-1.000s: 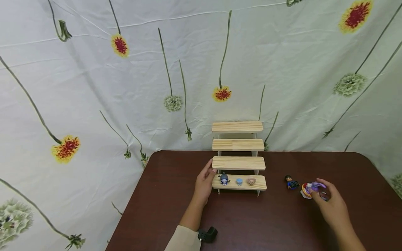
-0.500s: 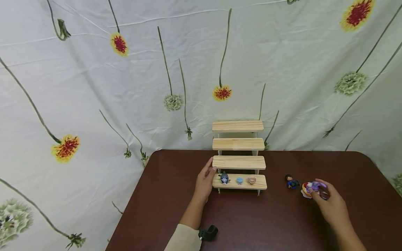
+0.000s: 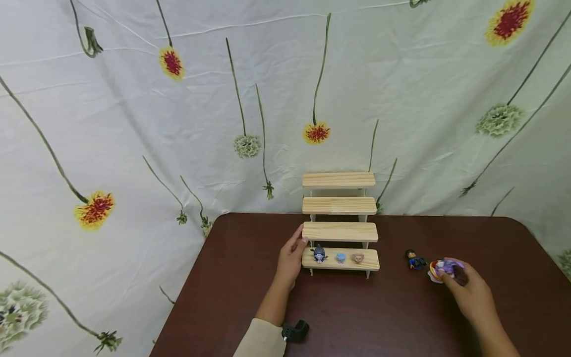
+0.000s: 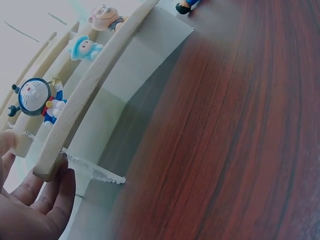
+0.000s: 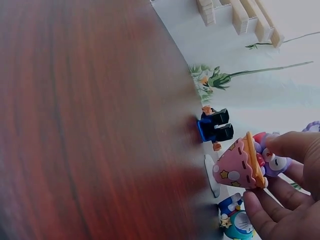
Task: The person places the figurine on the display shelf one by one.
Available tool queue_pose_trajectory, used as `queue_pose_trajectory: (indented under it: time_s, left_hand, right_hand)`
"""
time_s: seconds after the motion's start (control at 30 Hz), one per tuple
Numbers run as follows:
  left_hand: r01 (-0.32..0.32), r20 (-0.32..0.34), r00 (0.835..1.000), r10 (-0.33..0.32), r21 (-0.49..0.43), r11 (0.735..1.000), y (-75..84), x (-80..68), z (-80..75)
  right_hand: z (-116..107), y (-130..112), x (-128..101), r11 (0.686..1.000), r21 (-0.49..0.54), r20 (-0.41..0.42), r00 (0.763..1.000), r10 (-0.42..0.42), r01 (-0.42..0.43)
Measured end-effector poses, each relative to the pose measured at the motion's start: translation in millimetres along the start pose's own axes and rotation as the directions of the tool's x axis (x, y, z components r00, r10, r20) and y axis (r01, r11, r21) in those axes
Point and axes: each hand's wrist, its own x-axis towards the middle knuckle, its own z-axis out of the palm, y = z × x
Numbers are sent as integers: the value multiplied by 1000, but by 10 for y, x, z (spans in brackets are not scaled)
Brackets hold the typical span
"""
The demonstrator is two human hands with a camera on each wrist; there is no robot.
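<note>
Purple and pink, the figure is being pinched by the right hand near the right side of the dark brown table. In the right wrist view the thumb and fingers are curling around this figure, which is showing a pink starred skirt, and it is sitting low over a small white base on the table. Just beside it to the left, a small dark-haired figure in blue is standing on the table, apart from the hand. Another blue and white figure is lying under the right palm in the right wrist view.

The left hand is resting with loosely straight fingers against the left end of the wooden step stand, touching the lowest step's edge; the left wrist view is showing the fingertips meeting the wood there. Three small figures are sitting in a row on that lowest step: a blue round-headed figure at the left, a pale blue figure in the middle, and a tan-faced figure at the right. The three upper steps are rising toward a flower-printed cloth that is hanging behind the table. A small black object is lying close to the left sleeve.
</note>
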Motion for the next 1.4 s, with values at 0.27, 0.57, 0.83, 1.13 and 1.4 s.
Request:
queue_pose_trajectory:
  time_s: [0.27, 0.57, 0.83, 1.13, 1.4]
  left_hand:
    - [-5, -22, 1000, 5, -14, 1000, -8, 11, 12]
    - [-5, -22, 1000, 4, -37, 999, -22, -4, 23]
    - [-3, -22, 1000, 2, -28, 1000, -18, -8, 24]
    - [4, -15, 1000, -4, -12, 1000, -6, -3, 19]
    - [2, -21, 1000, -2, -15, 1000, 3, -13, 20]
  right_hand:
    - [20, 5, -3, 999, 11, -15, 999, -43, 43]
    - [24, -20, -49, 998, 6, -66, 996, -67, 67]
    - [-8, -142, -92, 996, 9, -144, 986, -85, 87]
    - [-35, -308, -95, 988, 52, -219, 967, -133, 148]
    - [12, -463, -106, 977, 75, -240, 955, -176, 198]
